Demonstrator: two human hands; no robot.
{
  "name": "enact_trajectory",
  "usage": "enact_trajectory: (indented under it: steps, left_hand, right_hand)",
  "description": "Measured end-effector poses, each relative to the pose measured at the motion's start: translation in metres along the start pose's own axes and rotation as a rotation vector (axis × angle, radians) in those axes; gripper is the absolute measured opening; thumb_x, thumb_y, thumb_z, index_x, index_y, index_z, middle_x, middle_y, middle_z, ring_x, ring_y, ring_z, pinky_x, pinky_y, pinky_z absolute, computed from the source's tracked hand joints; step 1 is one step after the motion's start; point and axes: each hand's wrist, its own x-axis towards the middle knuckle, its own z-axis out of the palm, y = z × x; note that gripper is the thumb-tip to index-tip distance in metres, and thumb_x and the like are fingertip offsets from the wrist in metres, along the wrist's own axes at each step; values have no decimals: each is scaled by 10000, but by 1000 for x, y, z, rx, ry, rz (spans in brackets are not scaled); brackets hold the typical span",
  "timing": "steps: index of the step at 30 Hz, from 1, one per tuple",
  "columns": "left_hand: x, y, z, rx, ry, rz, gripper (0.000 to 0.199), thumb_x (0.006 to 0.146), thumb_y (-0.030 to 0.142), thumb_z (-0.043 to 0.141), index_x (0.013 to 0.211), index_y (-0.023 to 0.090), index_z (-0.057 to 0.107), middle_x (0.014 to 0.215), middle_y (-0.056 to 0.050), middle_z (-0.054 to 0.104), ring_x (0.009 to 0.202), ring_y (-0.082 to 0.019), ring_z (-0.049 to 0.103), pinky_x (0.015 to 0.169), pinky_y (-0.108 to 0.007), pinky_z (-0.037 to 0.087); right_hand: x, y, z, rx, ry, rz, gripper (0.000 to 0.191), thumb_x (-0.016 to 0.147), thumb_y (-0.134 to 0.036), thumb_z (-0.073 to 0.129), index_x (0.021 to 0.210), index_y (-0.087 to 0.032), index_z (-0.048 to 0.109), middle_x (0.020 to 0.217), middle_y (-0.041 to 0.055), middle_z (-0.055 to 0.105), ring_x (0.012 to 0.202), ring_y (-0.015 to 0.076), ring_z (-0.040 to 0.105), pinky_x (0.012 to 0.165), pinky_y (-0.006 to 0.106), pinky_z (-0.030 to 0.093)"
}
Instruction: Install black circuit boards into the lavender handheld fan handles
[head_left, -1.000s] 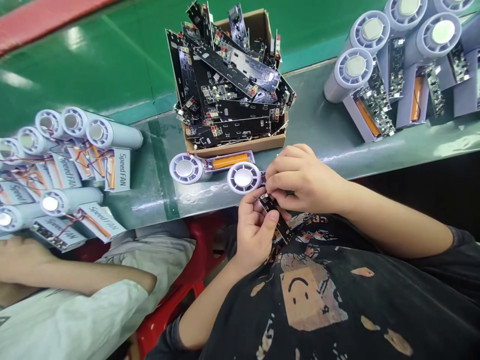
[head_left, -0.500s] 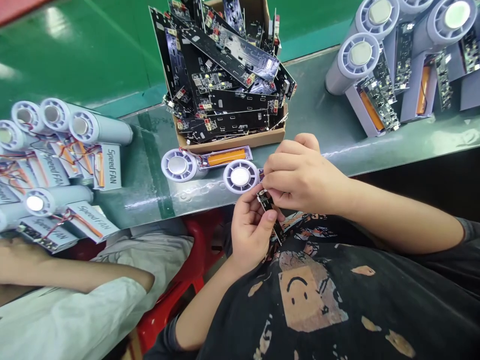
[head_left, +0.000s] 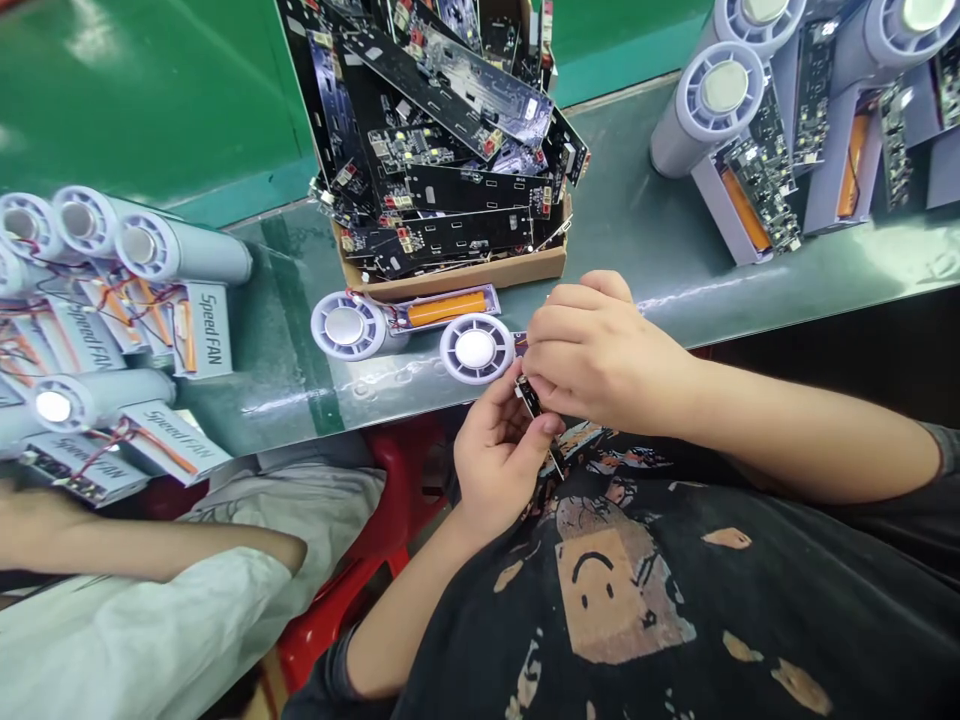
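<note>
A narrow black circuit board [head_left: 529, 398] is gripped between the thumb and fingers of my left hand [head_left: 491, 465], slanting down toward my shirt. Over the board's upper end, the fingers of my right hand [head_left: 600, 350] are pinched together; whatever they hold is hidden. Just left of my right fingers is a lilac handheld fan [head_left: 477, 349] with a silver round centre, and a bit of wire shows between it and those fingers. A second fan [head_left: 349, 328] lies further left on the bench, its handle open on an orange battery [head_left: 448, 309].
A cardboard box [head_left: 480, 275] heaped with circuit boards stands behind the fans on the green bench [head_left: 622, 230]. Several fans [head_left: 712, 100] with boards stand at right; more lie at left beside "Speed FAN" handles [head_left: 212, 325]. A co-worker's arm [head_left: 172, 545] is at lower left, near a red stool [head_left: 330, 620].
The circuit board has tilted in my left hand and now shows more edge-on. My right fingers remain pinched at its upper end. The co-worker's hand at left has moved and is blurred.
</note>
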Motion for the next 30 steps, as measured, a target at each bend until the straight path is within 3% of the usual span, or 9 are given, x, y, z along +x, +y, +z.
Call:
enact_trajectory:
  steps: [5, 8, 10, 13, 16, 19, 23, 30]
  left_hand:
    - [0, 0, -2, 28, -20, -35, 507, 823, 322, 759, 1292, 222, 595, 1160, -99, 723, 881, -181, 728, 754, -288, 618]
    - [-1, 2, -2, -21, -58, -29, 477, 847, 322, 735, 1285, 221, 577, 1136, -99, 724, 788, -150, 719, 708, -276, 613]
    - [-1, 3, -2, -50, -71, -10, 455, 852, 316, 730, 1267, 224, 570, 1155, -100, 717, 730, -125, 703, 666, -258, 601]
    - [-1, 4, 0, -69, -86, -2, 444, 852, 312, 731, 1253, 229, 558, 1167, -98, 711, 710, -110, 687, 633, -237, 581]
    - [0, 4, 2, -57, -90, -17, 450, 854, 332, 727, 1250, 226, 542, 1145, -101, 712, 725, -119, 693, 638, -240, 577]
    - [-1, 2, 1, -84, -82, 3, 458, 883, 347, 690, 1286, 242, 498, 1127, -100, 707, 730, -133, 706, 622, -250, 581]
    - [-3, 1, 0, -187, -97, 56, 481, 922, 321, 643, 1336, 315, 397, 1096, -52, 700, 674, -112, 695, 594, -247, 579]
    - [-1, 4, -2, -221, -132, 29, 366, 939, 353, 614, 1232, 308, 399, 848, 28, 679, 652, -114, 685, 589, -240, 566]
  right_hand:
    - [-7, 5, -2, 138, -11, 99, 231, 958, -230, 504, 782, -179, 646, 863, 32, 628, 864, 177, 488, 799, 369, 292]
    - [-10, 16, -10, 266, 51, 294, 143, 893, -302, 603, 946, -185, 666, 962, 54, 627, 908, 194, 525, 807, 365, 342]
    - [-10, 23, -14, 297, -8, 428, 145, 869, -296, 619, 915, -172, 678, 905, 56, 622, 862, 189, 542, 769, 349, 374]
    - [-7, 24, -14, 317, -134, 490, 181, 907, -271, 575, 884, -163, 719, 871, 59, 644, 823, 173, 571, 744, 328, 407]
    - [-3, 19, -7, 405, -29, 434, 204, 930, -224, 552, 947, -158, 744, 916, 68, 670, 870, 166, 602, 770, 310, 452]
    - [1, 16, 0, 578, 69, 288, 177, 912, -168, 578, 944, -151, 751, 928, 61, 684, 869, 140, 622, 771, 279, 490]
    - [2, 17, 1, 694, 45, 152, 153, 901, -152, 612, 958, -178, 752, 923, 41, 732, 861, 128, 646, 795, 287, 507]
    - [4, 24, -1, 737, -57, 146, 139, 848, -162, 692, 973, -180, 752, 885, 29, 755, 856, 133, 648, 823, 300, 493]
